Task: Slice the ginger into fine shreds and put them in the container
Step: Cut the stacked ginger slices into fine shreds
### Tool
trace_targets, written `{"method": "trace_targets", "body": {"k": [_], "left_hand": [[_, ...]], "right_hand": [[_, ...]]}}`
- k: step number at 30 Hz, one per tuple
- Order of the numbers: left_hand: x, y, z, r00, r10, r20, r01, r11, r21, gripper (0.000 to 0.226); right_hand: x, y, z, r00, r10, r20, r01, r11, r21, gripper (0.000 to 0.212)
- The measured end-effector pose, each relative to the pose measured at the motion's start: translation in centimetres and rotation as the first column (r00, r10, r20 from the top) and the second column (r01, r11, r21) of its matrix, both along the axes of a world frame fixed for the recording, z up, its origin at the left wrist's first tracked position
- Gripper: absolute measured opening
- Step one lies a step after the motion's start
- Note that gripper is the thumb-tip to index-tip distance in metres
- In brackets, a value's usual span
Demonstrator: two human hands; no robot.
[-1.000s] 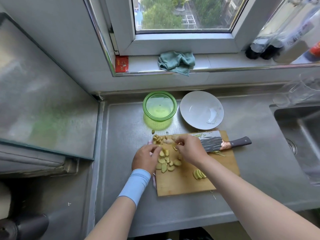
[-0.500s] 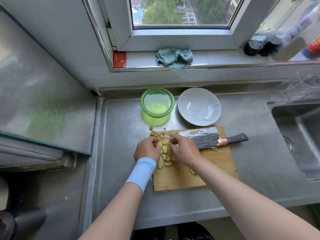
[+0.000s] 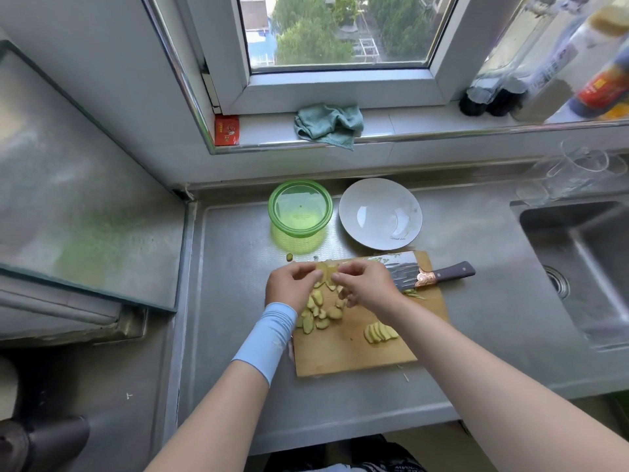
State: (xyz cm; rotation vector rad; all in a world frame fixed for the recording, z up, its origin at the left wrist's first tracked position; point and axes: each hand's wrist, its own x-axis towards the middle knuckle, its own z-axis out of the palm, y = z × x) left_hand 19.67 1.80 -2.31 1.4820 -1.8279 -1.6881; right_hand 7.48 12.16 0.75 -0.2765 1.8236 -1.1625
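Two hands, left hand [image 3: 292, 285] and right hand [image 3: 367, 285], pinch ginger slices [image 3: 327, 269] between curled fingertips. A loose pinch could scatter slices off the cutting board [image 3: 343, 354]. The knife [image 3: 403, 271] lies just beside the right hand, which could brush its blade.

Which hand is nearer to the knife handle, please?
Right. The right hand lies by the blade, just left of the knife handle; the left hand is beyond the ginger slices both pinch.

Daylight comes through a white-framed window [image 3: 337, 32] showing trees outside; beneath its pale sill [image 3: 408, 126] runs a stainless steel counter [image 3: 238, 267], with a sink [image 3: 585, 267] at the right
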Motion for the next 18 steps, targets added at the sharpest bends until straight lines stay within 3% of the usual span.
{"method": "trace_targets", "body": {"k": [3,7,9,14,18], "left_hand": [[-1.3,2.4,0.1,0.993,-0.118,0.016,0.118,0.993,-0.023,0.002],[-3.2,6.5,-0.2,0.976,-0.218,0.003,0.218,0.976,-0.016,0.016],[-3.6,8.4,-0.5,0.956,-0.287,0.059,0.291,0.951,-0.099,0.019],[-3.8,11.8,-2.7,0.828,-0.453,0.330,0.558,0.723,-0.408,0.031],[-3.8,13.1,-4.1,0.828,-0.440,0.347,0.560,0.684,-0.468,0.032]], "right_hand": [[-1.4,2.4,0.7,0.999,0.030,0.041,-0.030,1.000,-0.004,0.006],[-3.4,7.0,0.7,0.996,0.029,0.084,-0.033,0.998,0.051,0.011],[-4.3,9.3,-0.2,0.996,-0.004,0.089,-0.006,0.993,0.120,0.015],[-5.3,12.6,-2.6,0.997,-0.022,0.067,0.004,0.965,0.262,0.011],[-5.1,12.8,-4.0,0.998,0.047,0.031,-0.054,0.947,0.318,0.004]]}}
